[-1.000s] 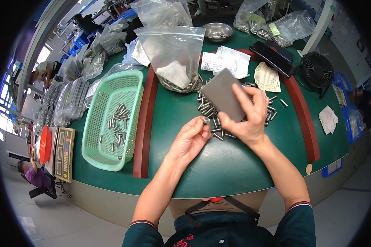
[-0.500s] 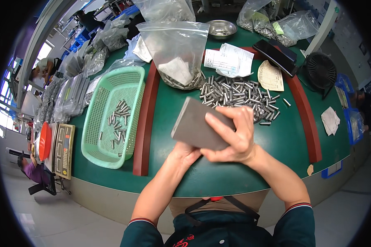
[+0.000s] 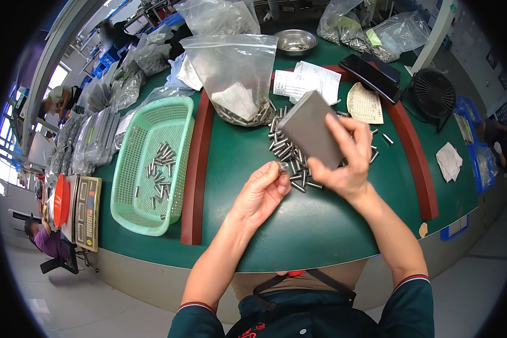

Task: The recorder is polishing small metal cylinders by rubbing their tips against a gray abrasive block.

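My left hand point(image 3: 259, 194) is closed, pinching a short metal pin point(image 3: 284, 167) between thumb and fingertips. The pin's round end points up from the fingers. My right hand point(image 3: 348, 160) grips a flat grey rectangular block point(image 3: 310, 124), tilted above the pile. Beneath and around the block lies a heap of shiny cylindrical metal pins point(image 3: 284, 151), partly hidden by the block and the right hand. A light green perforated plastic basket point(image 3: 130, 132) stands to the left, with more pins point(image 3: 162, 162) scattered on its bottom.
Red-brown bars point(image 3: 195, 188) frame the green table point(image 3: 315, 236). Behind the heap are a clear bag of pins point(image 3: 231, 62), papers point(image 3: 318, 79), a steel bowl point(image 3: 296, 42) and a black phone point(image 3: 370, 77). A black fan point(image 3: 432, 93) stands right; a scale point(image 3: 87, 214) sits far left.
My hands have moved apart. The right carried the grey block up and away over the pin heap, while the left, previously under the block, now shows a pin in its fingertips.
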Demonstrator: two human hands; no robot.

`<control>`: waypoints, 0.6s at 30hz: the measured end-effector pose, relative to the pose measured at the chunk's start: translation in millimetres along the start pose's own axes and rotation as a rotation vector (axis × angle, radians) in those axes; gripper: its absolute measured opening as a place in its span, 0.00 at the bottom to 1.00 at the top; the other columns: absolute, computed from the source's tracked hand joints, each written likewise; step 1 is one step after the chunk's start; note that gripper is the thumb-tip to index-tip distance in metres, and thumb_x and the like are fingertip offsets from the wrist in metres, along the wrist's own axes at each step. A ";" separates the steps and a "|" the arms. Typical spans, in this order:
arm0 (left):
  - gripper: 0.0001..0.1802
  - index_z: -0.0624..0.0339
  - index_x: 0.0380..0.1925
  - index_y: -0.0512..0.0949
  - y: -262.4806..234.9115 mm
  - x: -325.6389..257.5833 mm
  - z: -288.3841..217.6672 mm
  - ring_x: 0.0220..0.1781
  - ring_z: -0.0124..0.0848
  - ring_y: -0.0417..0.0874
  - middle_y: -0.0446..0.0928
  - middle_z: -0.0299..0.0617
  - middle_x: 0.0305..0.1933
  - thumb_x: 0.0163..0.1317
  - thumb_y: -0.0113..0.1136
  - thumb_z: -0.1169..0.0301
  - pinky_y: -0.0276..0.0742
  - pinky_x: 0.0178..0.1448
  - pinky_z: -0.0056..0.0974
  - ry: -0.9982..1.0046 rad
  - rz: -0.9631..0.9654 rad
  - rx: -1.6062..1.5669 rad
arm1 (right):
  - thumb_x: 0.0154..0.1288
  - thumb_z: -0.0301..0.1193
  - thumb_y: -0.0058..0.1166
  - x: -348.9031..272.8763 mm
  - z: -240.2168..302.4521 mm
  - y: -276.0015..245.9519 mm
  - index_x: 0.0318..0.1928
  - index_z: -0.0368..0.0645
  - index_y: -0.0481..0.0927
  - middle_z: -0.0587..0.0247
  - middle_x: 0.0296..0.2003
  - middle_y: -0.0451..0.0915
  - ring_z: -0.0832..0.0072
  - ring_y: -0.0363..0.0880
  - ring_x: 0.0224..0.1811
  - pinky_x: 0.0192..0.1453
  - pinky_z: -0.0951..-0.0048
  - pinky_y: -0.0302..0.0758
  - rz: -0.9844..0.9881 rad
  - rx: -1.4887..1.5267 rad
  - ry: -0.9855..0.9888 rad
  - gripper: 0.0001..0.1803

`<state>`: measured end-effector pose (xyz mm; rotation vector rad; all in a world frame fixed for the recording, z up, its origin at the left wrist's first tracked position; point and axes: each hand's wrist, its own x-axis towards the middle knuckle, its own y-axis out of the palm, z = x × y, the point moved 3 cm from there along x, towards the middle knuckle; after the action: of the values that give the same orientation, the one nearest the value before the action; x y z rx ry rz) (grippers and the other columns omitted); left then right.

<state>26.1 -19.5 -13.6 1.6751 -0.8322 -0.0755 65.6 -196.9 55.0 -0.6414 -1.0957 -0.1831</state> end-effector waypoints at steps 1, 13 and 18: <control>0.21 0.61 0.56 0.70 6.5 5.1 5.5 0.54 0.37 0.79 0.75 0.44 0.55 0.66 0.58 0.65 0.73 0.65 0.41 0.052 -0.434 0.203 | 0.35 0.42 0.69 -5.4 12.0 -1.5 0.54 0.36 0.78 0.54 0.43 0.75 0.64 0.72 0.42 0.48 0.62 0.69 0.027 0.101 -0.029 0.40; 0.25 0.59 0.60 0.67 14.7 -17.1 3.8 0.58 0.37 0.77 0.73 0.42 0.59 0.67 0.57 0.62 0.76 0.62 0.41 0.020 -0.888 0.302 | 0.37 0.49 0.69 -4.9 48.0 1.3 0.50 0.38 0.81 0.53 0.42 0.77 0.64 0.74 0.40 0.45 0.66 0.67 0.161 0.221 -0.187 0.39; 0.14 0.58 0.29 0.74 23.1 0.4 -1.1 0.25 0.22 0.66 0.71 0.34 0.23 0.68 0.58 0.60 0.61 0.32 0.28 0.013 -0.663 0.438 | 0.34 0.35 0.69 3.0 -6.7 5.6 0.52 0.40 0.79 0.57 0.40 0.75 0.62 0.72 0.41 0.45 0.63 0.69 -0.004 0.041 0.082 0.36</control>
<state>15.8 -19.7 7.1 2.3094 -0.2566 -0.3586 74.5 -195.6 53.5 -0.5906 -1.0196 -0.1880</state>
